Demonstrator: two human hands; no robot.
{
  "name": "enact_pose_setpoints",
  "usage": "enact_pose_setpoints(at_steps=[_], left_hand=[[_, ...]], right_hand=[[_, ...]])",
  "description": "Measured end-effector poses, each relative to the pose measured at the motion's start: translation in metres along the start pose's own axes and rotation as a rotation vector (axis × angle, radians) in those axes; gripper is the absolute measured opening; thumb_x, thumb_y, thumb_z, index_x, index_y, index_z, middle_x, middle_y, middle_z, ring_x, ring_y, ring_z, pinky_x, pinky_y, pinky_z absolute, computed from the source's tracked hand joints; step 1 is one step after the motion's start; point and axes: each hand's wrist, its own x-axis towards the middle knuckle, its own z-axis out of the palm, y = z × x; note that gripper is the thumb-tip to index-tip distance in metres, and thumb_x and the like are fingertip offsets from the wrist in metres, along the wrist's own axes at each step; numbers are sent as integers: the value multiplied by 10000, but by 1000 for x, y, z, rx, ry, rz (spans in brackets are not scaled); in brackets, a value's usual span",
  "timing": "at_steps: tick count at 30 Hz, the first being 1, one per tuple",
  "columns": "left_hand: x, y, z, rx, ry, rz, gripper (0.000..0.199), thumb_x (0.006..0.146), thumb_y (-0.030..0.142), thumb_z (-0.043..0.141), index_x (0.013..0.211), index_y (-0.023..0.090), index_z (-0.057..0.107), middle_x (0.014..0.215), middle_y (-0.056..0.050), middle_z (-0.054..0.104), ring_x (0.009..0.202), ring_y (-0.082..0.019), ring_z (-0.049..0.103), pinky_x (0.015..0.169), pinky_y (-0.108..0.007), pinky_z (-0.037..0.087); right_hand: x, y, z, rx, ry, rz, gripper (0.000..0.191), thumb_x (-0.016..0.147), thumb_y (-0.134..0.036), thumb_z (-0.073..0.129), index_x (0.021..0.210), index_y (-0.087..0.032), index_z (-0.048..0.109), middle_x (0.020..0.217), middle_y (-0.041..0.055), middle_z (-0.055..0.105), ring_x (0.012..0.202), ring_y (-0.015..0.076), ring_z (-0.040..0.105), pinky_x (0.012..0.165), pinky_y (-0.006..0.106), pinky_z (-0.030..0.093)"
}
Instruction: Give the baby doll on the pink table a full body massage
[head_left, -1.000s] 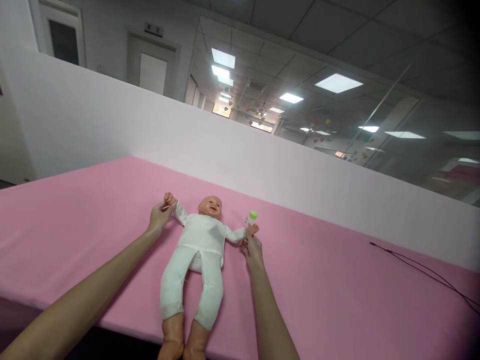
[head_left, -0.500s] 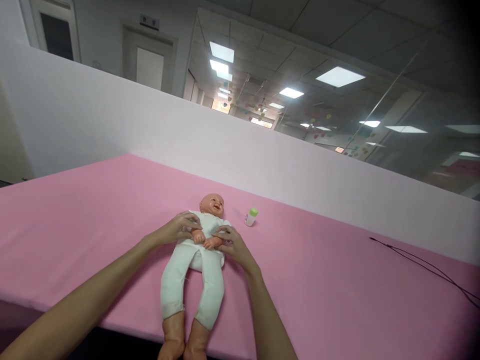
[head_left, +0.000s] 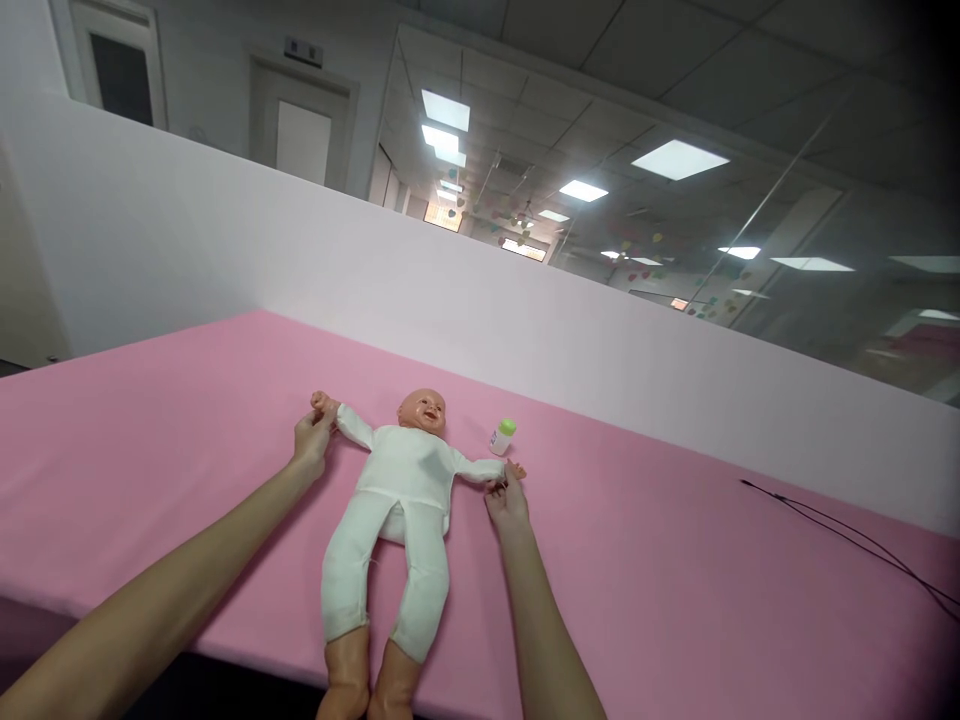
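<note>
Two bare hands, the left hand (head_left: 310,442) and the right hand (head_left: 507,505), have their grips clamped on the tiny fists of a white-suited plastic baby doll (head_left: 401,500) lying on its back, arms spread, on a pink cloth-covered surface (head_left: 150,450), a small white bottle with a green cap (head_left: 502,437) just beside its arm.

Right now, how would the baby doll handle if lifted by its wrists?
The baby doll would probably sag, since its white suit looks soft and stuffed. Its firm-looking head may loll backward.
</note>
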Motion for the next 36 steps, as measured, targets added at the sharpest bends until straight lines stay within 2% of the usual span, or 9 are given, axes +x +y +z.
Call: enact_pose_setpoints(at_steps=[5,10,13,16,19,25,28,31,36], left_hand=[[-17,13,8,219,-370,330,418,737,512,833,976,176,760,1015,-94,741,955,-261,674,859,-380,529],[-37,15,12,543,-955,572,249,827,325,784,1064,261,821,1154,-88,712,1094,-272,622,962,-400,485],[-37,11,10,659,-1110,588,277,829,281,765,1099,285,829,1178,-100,684,1128,-283,590,912,-382,503],[-36,11,9,676,-1122,590,288,817,259,769,1096,291,831,1184,-96,680,1139,-286,584,929,-386,495],[-37,14,10,582,-1026,540,246,813,283,780,1055,277,828,1179,-85,703,1126,-285,609,946,-393,487],[-21,13,12,169,-399,167,367,705,461,866,939,194,773,1025,-103,745,976,-276,683,833,-376,540],[-6,8,5,-1,-95,-57,446,608,519,911,814,171,723,866,-65,709,833,-220,673,760,-338,547],[2,8,-1,-56,-36,-126,495,565,549,925,788,168,702,786,-35,673,768,-190,644,732,-319,533],[-9,19,5,131,-438,192,390,651,459,904,894,183,774,970,-85,736,927,-253,666,846,-378,529]], right_hand=[[-14,-17,17,-16,-71,-30,457,652,-523,891,958,-227,726,767,-7,644,593,125,506,536,260,451],[-43,-33,36,-343,-640,-234,351,669,-323,907,996,-246,807,1125,65,704,1056,254,639,920,377,509],[-56,-35,40,-450,-818,-203,299,692,-298,895,981,-272,827,1142,59,655,1082,257,631,936,381,502],[-59,-37,41,-501,-853,-208,272,722,-300,876,990,-284,831,1127,55,644,1071,250,626,934,377,498],[-51,-35,39,-441,-722,-232,318,716,-315,876,1024,-266,819,1132,57,673,1069,246,620,933,366,492],[-14,-12,15,-59,52,13,410,683,-505,857,929,-206,721,636,-52,545,546,116,432,521,261,392],[-4,-4,4,68,246,172,350,695,-486,829,853,-224,659,551,-81,455,480,101,370,459,240,358],[-6,-7,4,64,187,158,380,678,-495,844,877,-221,673,601,-54,534,492,103,411,453,238,376],[-26,-27,24,-140,-245,-120,460,645,-423,918,1020,-218,745,982,40,723,813,179,623,723,303,519]])
